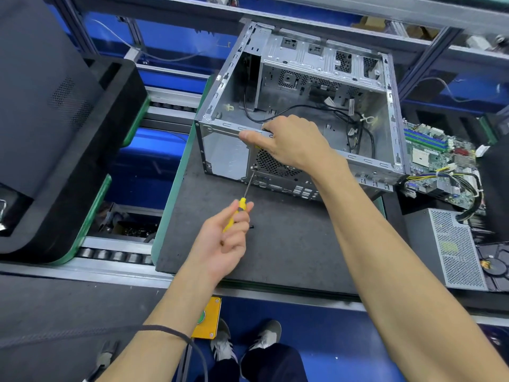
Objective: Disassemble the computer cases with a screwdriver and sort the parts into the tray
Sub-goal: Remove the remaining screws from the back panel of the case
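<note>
My left hand (224, 238) grips the yellow-handled screwdriver (239, 209), shaft angled up-right into a rear screw just below my right hand (289, 142), which clasps the grey metal computer case (303, 86).

Bare arms, dark wristband (165, 330), grey sneakers (265, 336)

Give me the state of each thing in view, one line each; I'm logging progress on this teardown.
computer case: side open, interior mostly stripped, cables left inside.
screwdriver: tip on a screw by the rear fan grille.
left hand: grips the yellow handle.
right hand: holds the case's top rear edge.
motherboard: out of the case, lying to its right.
power supply: removed, on the bench at right.
</note>
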Tool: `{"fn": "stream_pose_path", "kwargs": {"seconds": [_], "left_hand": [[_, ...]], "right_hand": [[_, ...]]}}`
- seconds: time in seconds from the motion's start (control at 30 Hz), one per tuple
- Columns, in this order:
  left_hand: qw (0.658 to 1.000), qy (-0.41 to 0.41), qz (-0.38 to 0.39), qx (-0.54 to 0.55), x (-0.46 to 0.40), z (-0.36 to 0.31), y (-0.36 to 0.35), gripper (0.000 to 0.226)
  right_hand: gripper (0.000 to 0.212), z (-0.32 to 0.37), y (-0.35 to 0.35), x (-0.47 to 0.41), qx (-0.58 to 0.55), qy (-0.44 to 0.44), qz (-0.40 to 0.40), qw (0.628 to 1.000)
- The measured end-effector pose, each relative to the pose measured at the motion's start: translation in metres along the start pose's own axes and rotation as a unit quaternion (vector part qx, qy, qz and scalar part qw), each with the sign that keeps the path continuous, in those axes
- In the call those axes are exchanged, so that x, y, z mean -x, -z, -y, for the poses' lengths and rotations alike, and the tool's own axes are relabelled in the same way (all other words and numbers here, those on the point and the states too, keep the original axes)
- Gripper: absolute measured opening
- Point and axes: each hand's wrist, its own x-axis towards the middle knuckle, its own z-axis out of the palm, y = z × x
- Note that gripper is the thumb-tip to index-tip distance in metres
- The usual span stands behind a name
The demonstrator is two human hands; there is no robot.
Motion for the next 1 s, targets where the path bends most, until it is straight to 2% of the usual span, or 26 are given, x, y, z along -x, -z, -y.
{"fn": "stream_pose_path", "kwargs": {"seconds": [0.03, 0.07, 0.1, 0.2, 0.27, 0.37, 0.4, 0.43, 0.47, 0.53, 0.57, 0.6, 0.63, 0.7, 0.83, 0.9, 1.0], "left_hand": [[0.991, 0.052, 0.038, 0.113, 0.001, -0.002, 0.002, 0.023], [0.984, 0.068, 0.057, 0.153, 0.001, -0.004, 0.003, 0.024], [0.986, 0.059, 0.061, 0.141, 0.002, -0.003, 0.003, 0.022], [1.000, -0.002, 0.020, -0.006, 0.004, 0.001, -0.005, 0.013], [0.988, -0.073, -0.038, -0.127, 0.002, 0.005, -0.007, 0.015], [0.918, -0.216, -0.164, -0.290, -0.003, 0.012, -0.002, 0.020], [0.899, -0.234, -0.185, -0.320, -0.004, 0.015, -0.002, 0.026], [0.900, -0.229, -0.188, -0.320, -0.003, 0.016, -0.002, 0.031], [0.918, -0.202, -0.176, -0.291, -0.003, 0.016, -0.002, 0.034], [0.986, -0.076, -0.088, -0.119, -0.002, 0.013, -0.002, 0.035], [0.998, -0.018, -0.044, -0.030, -0.001, 0.012, -0.002, 0.032], [1.000, 0.011, -0.017, 0.015, -0.001, 0.010, -0.002, 0.030], [1.000, 0.015, -0.005, 0.016, -0.002, 0.010, -0.002, 0.028], [0.999, -0.013, -0.011, -0.048, -0.002, 0.008, -0.003, 0.025], [0.988, -0.078, -0.075, -0.114, -0.002, 0.001, 0.000, 0.020], [0.987, -0.059, -0.083, -0.125, -0.001, 0.001, 0.005, 0.022], [0.990, -0.014, -0.072, -0.120, -0.002, 0.001, 0.009, 0.038]], "right_hand": [[0.079, 0.000, 0.000, 0.000, 0.004, 0.000, -0.002, 1.000], [0.079, 0.001, 0.000, 0.000, 0.006, 0.001, -0.002, 1.000], [0.079, 0.001, 0.000, 0.000, 0.008, 0.002, 0.000, 1.000], [0.080, 0.001, 0.002, 0.000, 0.005, 0.004, 0.004, 1.000], [0.081, 0.001, 0.002, 0.001, 0.004, 0.006, 0.007, 1.000], [0.079, 0.002, 0.003, 0.002, -0.005, 0.006, 0.010, 1.000], [0.079, 0.002, 0.003, 0.002, -0.010, 0.006, 0.010, 1.000], [0.078, 0.002, 0.003, 0.002, -0.013, 0.006, 0.010, 1.000], [0.078, 0.002, 0.003, 0.002, -0.014, 0.007, 0.007, 1.000], [0.077, 0.002, 0.002, 0.002, -0.009, 0.012, 0.004, 1.000], [0.077, 0.002, 0.002, 0.002, -0.006, 0.014, 0.004, 1.000], [0.077, 0.002, 0.003, 0.002, -0.004, 0.015, 0.004, 1.000], [0.077, 0.001, 0.002, 0.001, -0.003, 0.016, 0.004, 1.000], [0.077, 0.001, 0.003, 0.002, -0.004, 0.019, 0.003, 1.000], [0.078, 0.002, 0.004, 0.002, -0.001, 0.014, 0.013, 1.000], [0.079, 0.001, 0.003, 0.001, -0.004, 0.005, 0.010, 1.000], [0.079, 0.006, 0.004, 0.005, -0.006, -0.003, 0.017, 1.000]]}}
